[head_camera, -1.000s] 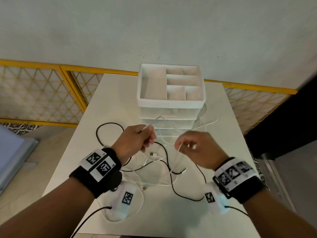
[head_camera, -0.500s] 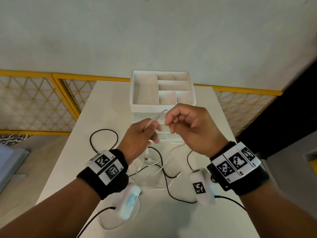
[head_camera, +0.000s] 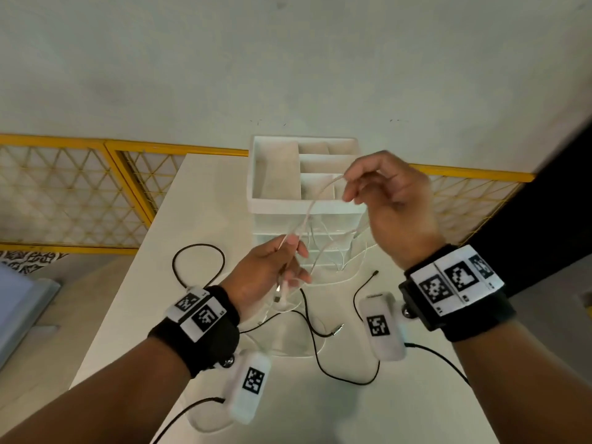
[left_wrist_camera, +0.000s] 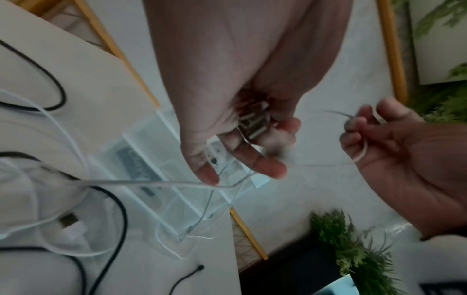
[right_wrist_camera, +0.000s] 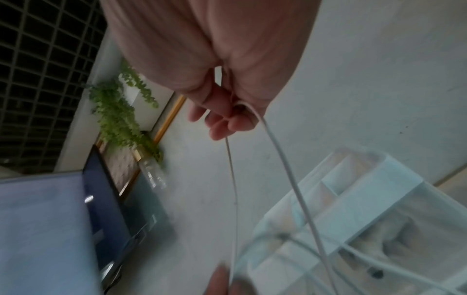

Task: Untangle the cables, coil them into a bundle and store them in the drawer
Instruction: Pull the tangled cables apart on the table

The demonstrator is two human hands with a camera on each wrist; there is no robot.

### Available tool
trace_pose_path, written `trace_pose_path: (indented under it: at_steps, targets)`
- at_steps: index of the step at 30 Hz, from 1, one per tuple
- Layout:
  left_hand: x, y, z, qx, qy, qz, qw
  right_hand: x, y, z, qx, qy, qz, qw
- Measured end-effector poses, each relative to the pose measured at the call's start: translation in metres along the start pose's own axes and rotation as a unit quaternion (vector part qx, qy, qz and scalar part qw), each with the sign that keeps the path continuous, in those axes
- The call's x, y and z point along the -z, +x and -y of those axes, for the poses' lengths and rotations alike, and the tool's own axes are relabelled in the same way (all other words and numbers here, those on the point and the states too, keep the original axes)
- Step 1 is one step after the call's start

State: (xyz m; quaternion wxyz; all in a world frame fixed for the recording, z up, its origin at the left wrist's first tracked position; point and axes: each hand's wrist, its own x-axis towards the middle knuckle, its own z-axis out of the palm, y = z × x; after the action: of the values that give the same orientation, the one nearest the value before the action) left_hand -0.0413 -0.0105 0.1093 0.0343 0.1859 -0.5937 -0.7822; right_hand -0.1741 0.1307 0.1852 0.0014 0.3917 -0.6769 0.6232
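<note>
A thin white cable [head_camera: 315, 203] arcs between both hands above the table. My left hand [head_camera: 275, 267] pinches one stretch of it low in front of the drawer unit; in the left wrist view the left hand [left_wrist_camera: 240, 139] has its fingers curled round the cable's metal plug. My right hand [head_camera: 378, 190], raised beside the unit's top tray, pinches the cable higher up; the right wrist view shows the white cable [right_wrist_camera: 285, 159] hanging from the right hand [right_wrist_camera: 227, 111]. A black cable [head_camera: 320, 357] lies looped on the table, tangled with more white cable under my left wrist.
A white drawer unit [head_camera: 304, 219] with a divided open top tray stands at the table's [head_camera: 205, 200] far middle. Another black cable loop [head_camera: 198, 248] lies on the left. A yellow mesh fence [head_camera: 64, 193] runs behind the table. Greenery shows in the wrist views.
My right hand has risen and moved right, up to the tray's level, drawing the white cable into a taller arc. The left hand kept its hold and stayed low.
</note>
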Motion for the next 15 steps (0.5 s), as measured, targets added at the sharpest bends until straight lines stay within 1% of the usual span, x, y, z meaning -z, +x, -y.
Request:
trace_pose_path:
  at_steps: [2,4,6,8,9,10,12,13,14,15]
  targets:
    - [0.008,-0.003,0.001,0.044,-0.055,0.016,0.997,0.013,0.008,-0.008,-0.023,0.006,-0.057,0.998]
    - [0.017,-0.005,-0.002,0.067,-0.091,0.029,0.993,0.022,0.01,-0.017,-0.047,-0.013,-0.074,0.996]
    - [0.025,-0.002,-0.009,0.064,-0.13,0.019,0.989,0.029,0.006,-0.039,-0.084,-0.073,-0.063,0.992]
    - [0.033,0.0,-0.019,0.054,-0.174,-0.001,0.983,0.036,-0.005,-0.067,-0.142,-0.163,-0.028,0.976]
    - [0.038,0.0,-0.024,0.048,-0.194,-0.004,0.98,0.039,-0.012,-0.082,-0.177,-0.217,0.002,0.96]
    - [0.043,-0.001,-0.029,0.044,-0.21,-0.005,0.977,0.043,-0.021,-0.097,-0.217,-0.287,0.032,0.932]
    - [0.052,-0.003,-0.037,0.036,-0.242,-0.01,0.97,0.048,-0.041,-0.12,-0.306,-0.434,0.08,0.844]
    - [0.056,-0.004,-0.04,0.033,-0.253,-0.02,0.967,0.049,-0.049,-0.131,-0.351,-0.469,0.087,0.806]
    - [0.058,-0.006,-0.042,0.032,-0.254,-0.037,0.966,0.049,-0.055,-0.135,-0.4,-0.469,0.087,0.783]
    - [0.06,-0.006,-0.042,0.03,-0.244,-0.059,0.968,0.048,-0.056,-0.136,-0.44,-0.448,0.092,0.772]
